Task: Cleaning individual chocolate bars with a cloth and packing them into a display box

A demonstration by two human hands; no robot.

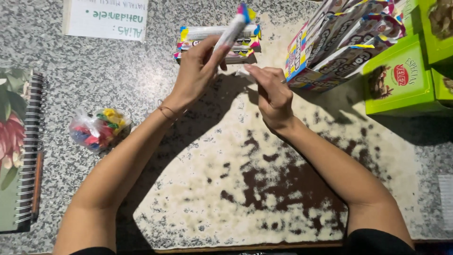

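left hand point(196, 71) pinches a slim colourful packet point(232, 29), tip toward 1 o'clock. right hand point(271, 92) fingers pressed on a small white scrap point(243, 73); steady the packet low, peel slowly.

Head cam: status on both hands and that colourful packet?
Left hand shut on colourful packet, raised, tilted. Right hand pinching a small white scrap beside it. More packets lie flat just behind; nothing between the hands.

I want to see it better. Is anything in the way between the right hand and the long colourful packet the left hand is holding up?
Nothing visible. The right hand sits just beside the left hand, which grips the packet; only bare counter lies below.
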